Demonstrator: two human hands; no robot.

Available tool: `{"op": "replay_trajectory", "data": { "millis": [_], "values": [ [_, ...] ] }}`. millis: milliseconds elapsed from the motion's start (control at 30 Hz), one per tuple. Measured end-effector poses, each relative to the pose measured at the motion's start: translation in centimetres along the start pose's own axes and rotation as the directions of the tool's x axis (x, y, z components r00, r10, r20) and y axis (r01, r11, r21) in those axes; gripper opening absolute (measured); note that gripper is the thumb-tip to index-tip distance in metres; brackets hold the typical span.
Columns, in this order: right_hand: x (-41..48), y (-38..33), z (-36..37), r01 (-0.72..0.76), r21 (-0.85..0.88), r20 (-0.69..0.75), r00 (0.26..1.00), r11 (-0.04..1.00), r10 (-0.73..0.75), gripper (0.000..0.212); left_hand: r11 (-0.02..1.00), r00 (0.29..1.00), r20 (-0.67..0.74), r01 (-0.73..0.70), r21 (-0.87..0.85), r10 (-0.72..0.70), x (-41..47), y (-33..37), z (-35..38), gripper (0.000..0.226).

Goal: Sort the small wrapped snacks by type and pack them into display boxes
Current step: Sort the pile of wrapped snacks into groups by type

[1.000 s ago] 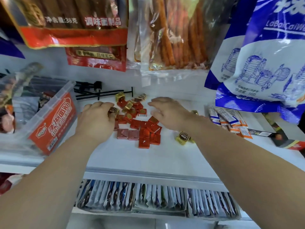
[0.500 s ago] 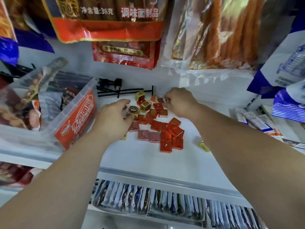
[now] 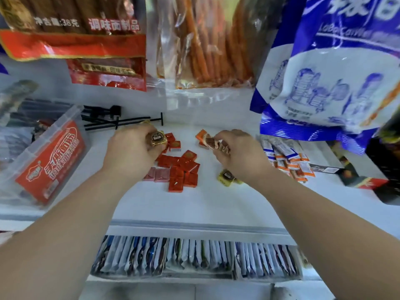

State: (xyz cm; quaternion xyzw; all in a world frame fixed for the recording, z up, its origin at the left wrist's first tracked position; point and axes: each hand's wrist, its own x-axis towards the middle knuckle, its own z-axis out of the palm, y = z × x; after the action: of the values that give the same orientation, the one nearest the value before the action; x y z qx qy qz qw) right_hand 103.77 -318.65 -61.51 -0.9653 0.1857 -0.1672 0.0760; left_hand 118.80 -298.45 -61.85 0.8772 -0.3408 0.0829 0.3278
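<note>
A pile of small red square wrapped snacks (image 3: 180, 168) lies on the white shelf (image 3: 194, 204), with two pink ones (image 3: 157, 175) at its left edge. My left hand (image 3: 132, 152) is shut on gold-wrapped snacks (image 3: 157, 138) just left of the pile. My right hand (image 3: 238, 153) is shut on a few orange-and-brown stick snacks (image 3: 211, 141) to the right of the pile. Two gold snacks (image 3: 227, 177) lie under my right wrist. A clear display box with a red label (image 3: 50, 163) stands at the left.
Orange-and-white stick snacks (image 3: 287, 156) lie in a heap at the right, beside a dark packet (image 3: 350, 177). Black hook rods (image 3: 116, 121) lie at the back. Large snack bags hang above: red (image 3: 73, 29), clear (image 3: 207, 40), blue (image 3: 337, 68). Packets (image 3: 194, 256) fill the lower shelf.
My left hand has closed on gold snacks near the back of the pile. My right hand has drawn back from the far pieces toward the right, holding stick snacks. The camera turned right.
</note>
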Motion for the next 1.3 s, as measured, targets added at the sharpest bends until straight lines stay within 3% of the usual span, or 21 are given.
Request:
{"op": "replay_trajectory", "data": {
  "millis": [267,467,600,733,800,900,967,1033,1133,1300],
  "values": [
    [-6.3,8.9,-4.7,-0.326,0.069,-0.162,0.929,0.943,0.334,0.016,0.979,0.970,0.164,-0.158,-0.129,0.178,-3.1,8.0,3.8,0.031],
    [-6.5,12.9,-6.3,-0.491,0.044,-0.264,0.834,0.870,0.484,0.022,0.987,0.971,0.200,-0.107,-0.120,0.129,-3.2,10.3,5.5,0.041],
    [-5.8,13.4,-5.0,-0.533,-0.023,-0.163,0.836,0.846,0.523,0.028,0.993,0.971,0.215,-0.091,-0.077,0.106,-2.7,10.1,6.2,0.047],
    [-6.0,13.4,-4.7,-0.479,-0.149,-0.266,0.862,0.865,0.432,0.043,0.998,0.968,0.244,-0.061,0.003,0.058,-1.5,9.4,7.1,0.050],
    [-6.2,12.4,-4.5,-0.373,-0.111,-0.297,0.897,0.921,0.327,0.042,0.996,0.966,0.256,-0.061,0.058,0.044,-0.6,9.4,7.8,0.047],
    [-6.3,9.8,-4.8,-0.253,0.073,-0.070,0.964,0.965,0.258,0.042,0.979,0.946,0.318,-0.121,0.164,0.064,0.6,9.9,8.9,0.046],
    [-6.3,8.4,-5.2,-0.213,0.073,0.179,0.964,0.974,0.197,0.064,0.964,0.928,0.363,-0.167,0.205,0.083,1.2,10.1,9.3,0.051],
    [-6.4,7.7,-5.5,-0.200,0.025,0.352,0.919,0.979,0.178,0.097,0.957,0.909,0.408,-0.184,0.226,0.078,1.9,9.9,9.2,0.062],
    [-6.6,7.8,-4.9,-0.213,0.013,0.404,0.895,0.977,0.190,0.119,0.963,0.884,0.466,-0.164,0.215,0.046,2.5,9.1,8.8,0.071],
    [-6.1,7.3,-3.6,-0.250,0.034,0.397,0.892,0.968,0.217,0.130,0.915,0.840,0.542,-0.234,0.330,0.019,2.7,7.8,8.8,0.051]
  ]
}}
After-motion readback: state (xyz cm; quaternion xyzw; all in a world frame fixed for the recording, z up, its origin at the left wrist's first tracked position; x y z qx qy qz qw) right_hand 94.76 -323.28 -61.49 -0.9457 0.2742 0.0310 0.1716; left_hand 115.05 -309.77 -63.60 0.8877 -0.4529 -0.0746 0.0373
